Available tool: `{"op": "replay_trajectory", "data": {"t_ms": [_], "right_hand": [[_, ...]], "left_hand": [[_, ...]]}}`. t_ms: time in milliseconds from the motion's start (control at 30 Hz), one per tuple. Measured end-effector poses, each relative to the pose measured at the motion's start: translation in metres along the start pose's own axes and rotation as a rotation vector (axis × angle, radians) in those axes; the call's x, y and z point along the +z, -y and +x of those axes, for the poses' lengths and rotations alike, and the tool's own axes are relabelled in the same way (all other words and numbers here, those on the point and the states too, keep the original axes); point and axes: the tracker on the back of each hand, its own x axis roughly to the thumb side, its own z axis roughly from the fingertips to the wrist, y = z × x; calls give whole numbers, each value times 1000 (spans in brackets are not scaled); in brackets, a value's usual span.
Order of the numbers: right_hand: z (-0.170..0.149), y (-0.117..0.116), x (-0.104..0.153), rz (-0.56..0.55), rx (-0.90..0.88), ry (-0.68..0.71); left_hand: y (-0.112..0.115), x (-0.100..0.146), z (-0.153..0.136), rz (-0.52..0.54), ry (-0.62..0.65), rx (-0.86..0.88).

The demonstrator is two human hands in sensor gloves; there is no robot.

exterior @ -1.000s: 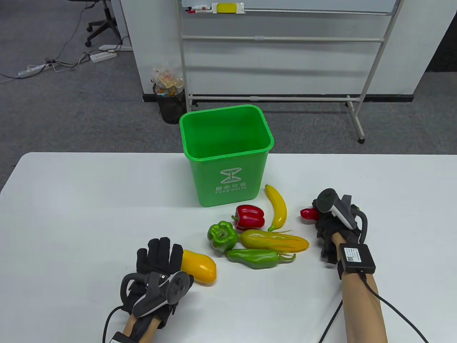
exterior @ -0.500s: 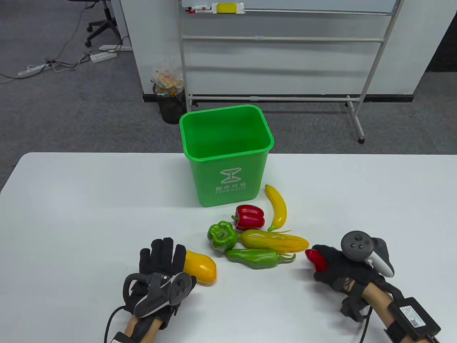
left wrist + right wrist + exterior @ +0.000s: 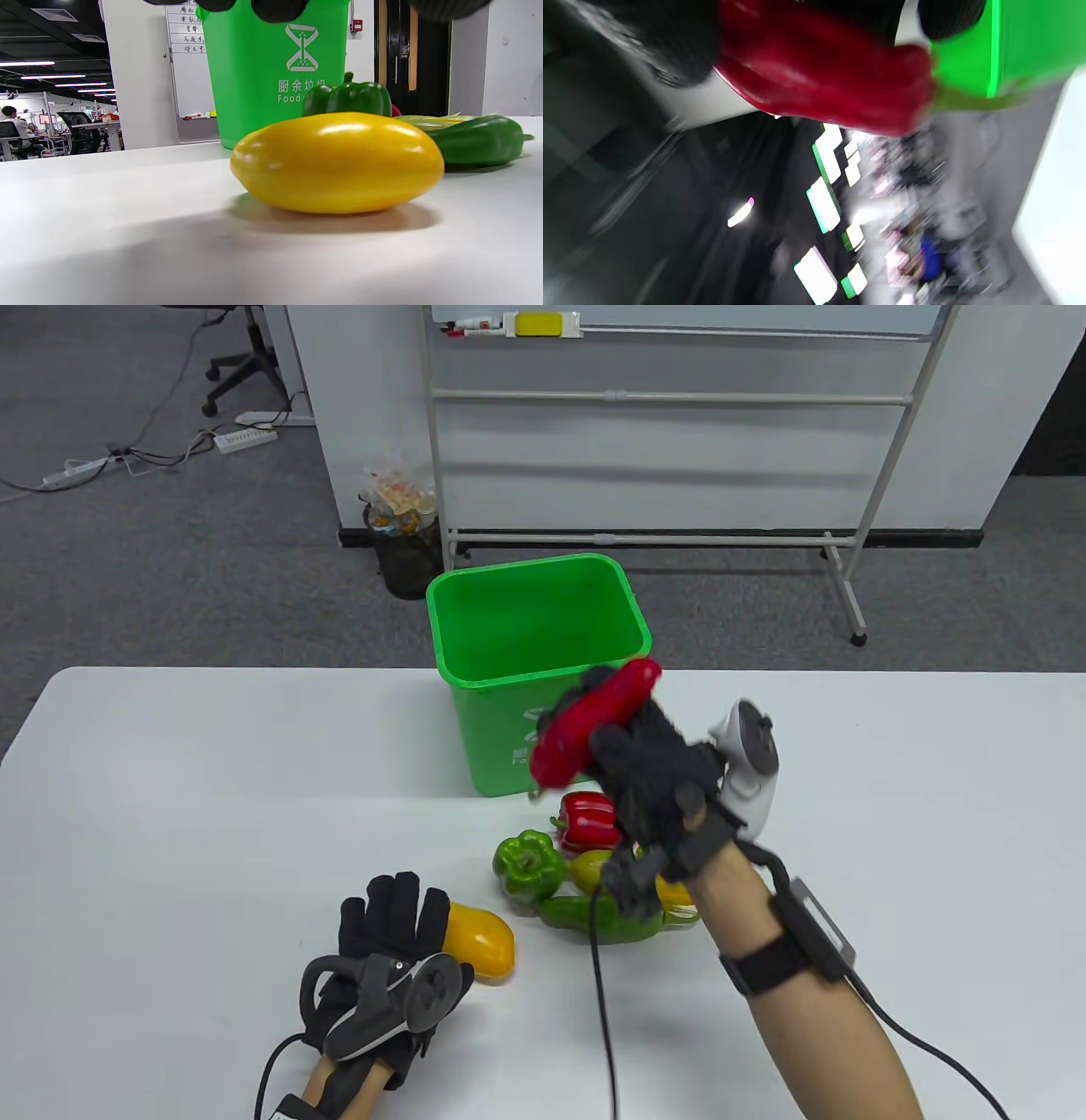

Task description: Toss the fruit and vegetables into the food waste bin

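My right hand grips a long red pepper, held in the air in front of the green food waste bin, just below its near rim. The pepper fills the right wrist view with the bin beside it. My left hand lies flat on the table, its fingers over the left end of a yellow fruit. The fruit is close in the left wrist view. A green bell pepper, red bell pepper and long green pepper lie between the hands.
A yellow corn cob lies mostly hidden under my right wrist. The white table reaches to both sides. A whiteboard stand and a small black trash basket are on the floor beyond the bin.
My right hand lifted the red pepper from the table's right side, swung it low toward me, then up and left to the bin's front. The left hand barely moved.
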Motion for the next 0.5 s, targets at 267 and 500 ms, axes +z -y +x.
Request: {"op": "replay_trajectory", "data": {"t_ms": [267, 500], "right_hand": [[-11, 33, 25, -110, 532, -85], [-48, 32, 72, -32, 1005, 49]], "left_hand": [[0, 0, -4, 1, -5, -3], [-1, 0, -4, 2, -14, 8]]}}
